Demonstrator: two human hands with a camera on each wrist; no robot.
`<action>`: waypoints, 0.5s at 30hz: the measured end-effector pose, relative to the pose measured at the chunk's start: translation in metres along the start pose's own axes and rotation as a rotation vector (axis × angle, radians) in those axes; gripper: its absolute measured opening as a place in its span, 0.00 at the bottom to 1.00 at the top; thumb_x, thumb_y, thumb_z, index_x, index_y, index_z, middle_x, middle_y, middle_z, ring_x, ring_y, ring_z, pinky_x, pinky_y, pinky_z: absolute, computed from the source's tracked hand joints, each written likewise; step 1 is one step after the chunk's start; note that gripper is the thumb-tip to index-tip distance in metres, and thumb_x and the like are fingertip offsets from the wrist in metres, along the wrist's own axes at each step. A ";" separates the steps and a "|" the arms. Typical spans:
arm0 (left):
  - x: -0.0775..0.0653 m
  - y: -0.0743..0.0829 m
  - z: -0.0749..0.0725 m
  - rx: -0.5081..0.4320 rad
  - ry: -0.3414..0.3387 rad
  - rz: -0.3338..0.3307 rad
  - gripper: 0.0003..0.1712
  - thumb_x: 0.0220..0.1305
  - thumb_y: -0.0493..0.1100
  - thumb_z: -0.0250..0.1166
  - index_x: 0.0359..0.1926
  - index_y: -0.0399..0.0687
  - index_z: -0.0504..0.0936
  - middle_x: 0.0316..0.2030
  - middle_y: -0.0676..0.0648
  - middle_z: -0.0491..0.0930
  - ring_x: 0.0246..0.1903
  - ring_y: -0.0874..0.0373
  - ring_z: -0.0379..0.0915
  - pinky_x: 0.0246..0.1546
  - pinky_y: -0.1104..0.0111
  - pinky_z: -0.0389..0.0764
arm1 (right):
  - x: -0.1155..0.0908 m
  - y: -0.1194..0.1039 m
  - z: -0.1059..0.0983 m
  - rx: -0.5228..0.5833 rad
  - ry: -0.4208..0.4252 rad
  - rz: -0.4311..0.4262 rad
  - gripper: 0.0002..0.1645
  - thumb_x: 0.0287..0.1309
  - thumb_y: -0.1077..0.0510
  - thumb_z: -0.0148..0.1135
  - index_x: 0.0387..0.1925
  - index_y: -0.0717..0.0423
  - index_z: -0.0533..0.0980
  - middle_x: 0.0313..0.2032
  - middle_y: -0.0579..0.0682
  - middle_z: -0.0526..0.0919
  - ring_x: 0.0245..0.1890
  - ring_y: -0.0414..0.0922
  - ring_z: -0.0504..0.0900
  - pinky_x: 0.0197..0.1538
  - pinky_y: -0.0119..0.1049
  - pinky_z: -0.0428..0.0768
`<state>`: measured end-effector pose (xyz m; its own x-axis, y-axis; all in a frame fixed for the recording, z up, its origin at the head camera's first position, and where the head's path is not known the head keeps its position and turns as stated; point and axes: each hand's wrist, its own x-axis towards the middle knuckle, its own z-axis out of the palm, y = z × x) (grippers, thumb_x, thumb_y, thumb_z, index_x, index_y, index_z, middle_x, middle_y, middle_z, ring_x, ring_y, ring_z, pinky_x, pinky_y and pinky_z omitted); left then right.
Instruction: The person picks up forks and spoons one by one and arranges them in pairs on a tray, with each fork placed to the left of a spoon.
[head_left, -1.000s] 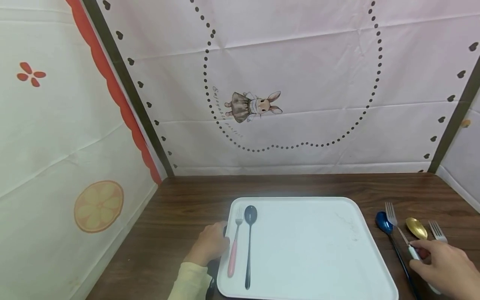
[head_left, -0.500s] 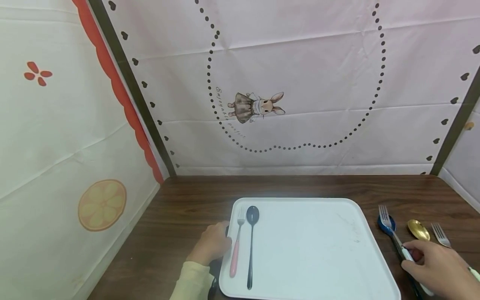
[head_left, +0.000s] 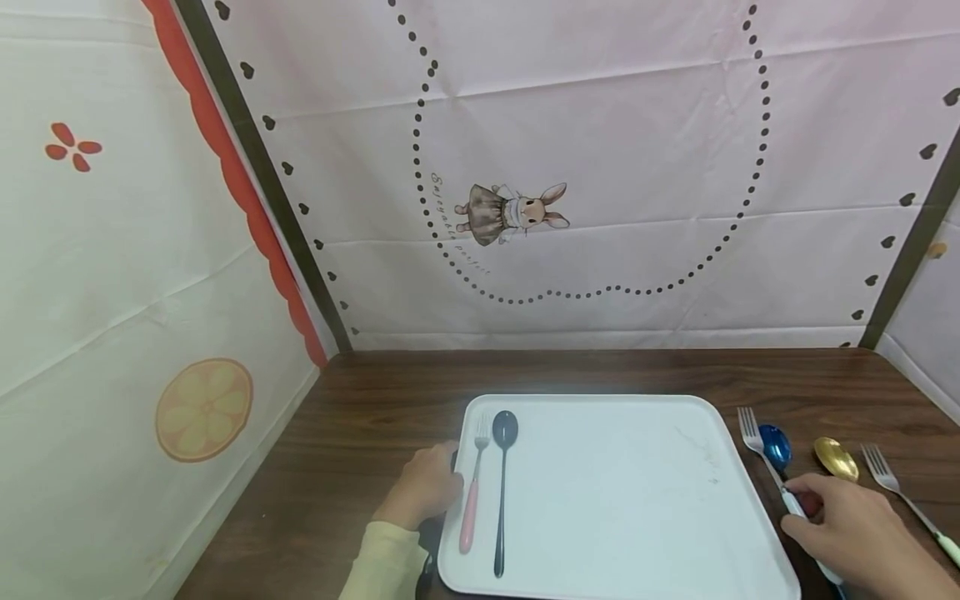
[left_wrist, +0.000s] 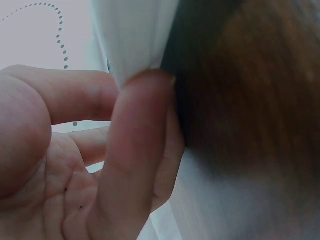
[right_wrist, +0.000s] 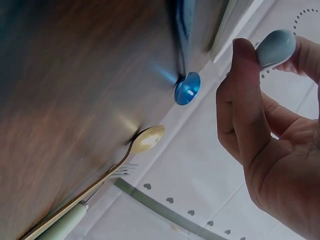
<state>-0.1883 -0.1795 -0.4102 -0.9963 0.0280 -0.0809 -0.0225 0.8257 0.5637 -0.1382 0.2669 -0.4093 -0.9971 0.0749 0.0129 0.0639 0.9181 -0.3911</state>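
My left hand (head_left: 424, 486) pinches the left rim of a white tray (head_left: 615, 492); the left wrist view shows thumb and fingers on that edge. On the tray's left side lie a pink-handled fork (head_left: 471, 500) and a dark spoon (head_left: 502, 475), side by side. Off the tray's right edge, my right hand (head_left: 851, 521) holds a fork (head_left: 761, 446) by its pale handle (right_wrist: 277, 48), tines pointing away from me. Just right of that fork lies a blue spoon (head_left: 776, 446), its handle partly hidden by the hand.
Farther right on the brown wooden table (head_left: 360, 400) lie a gold spoon (head_left: 836, 458) and a green-handled fork (head_left: 892, 479). White printed cloth walls (head_left: 637, 167) rise at the back and both sides.
My right hand has moved left with the pale-handled fork, which has passed over the blue spoon from its right side to its left. The left hand keeps its place on the tray.
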 end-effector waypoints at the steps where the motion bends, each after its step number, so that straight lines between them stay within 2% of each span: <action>1: 0.000 0.000 0.000 0.000 -0.001 -0.001 0.27 0.55 0.35 0.55 0.59 0.36 0.69 0.41 0.38 0.77 0.27 0.52 0.73 0.26 0.57 0.80 | 0.000 -0.001 0.000 0.000 0.003 -0.007 0.24 0.38 0.58 0.64 0.37 0.73 0.75 0.19 0.46 0.74 0.19 0.43 0.69 0.21 0.40 0.72; 7: 0.001 -0.001 0.001 0.004 -0.001 -0.002 0.27 0.55 0.35 0.56 0.58 0.36 0.69 0.39 0.38 0.77 0.26 0.53 0.72 0.25 0.58 0.79 | 0.002 -0.007 0.003 -0.015 0.016 -0.033 0.23 0.37 0.57 0.65 0.36 0.71 0.76 0.18 0.46 0.73 0.18 0.43 0.68 0.20 0.39 0.71; 15: 0.001 0.000 0.000 -0.002 -0.006 -0.004 0.27 0.56 0.35 0.56 0.59 0.36 0.69 0.40 0.38 0.77 0.26 0.53 0.73 0.25 0.58 0.80 | 0.002 -0.013 0.002 0.011 -0.040 -0.023 0.23 0.39 0.56 0.65 0.39 0.68 0.77 0.20 0.46 0.72 0.19 0.43 0.67 0.21 0.38 0.69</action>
<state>-0.1890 -0.1797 -0.4101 -0.9957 0.0278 -0.0879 -0.0268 0.8249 0.5647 -0.1413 0.2539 -0.4062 -0.9992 0.0380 -0.0148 0.0407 0.9150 -0.4014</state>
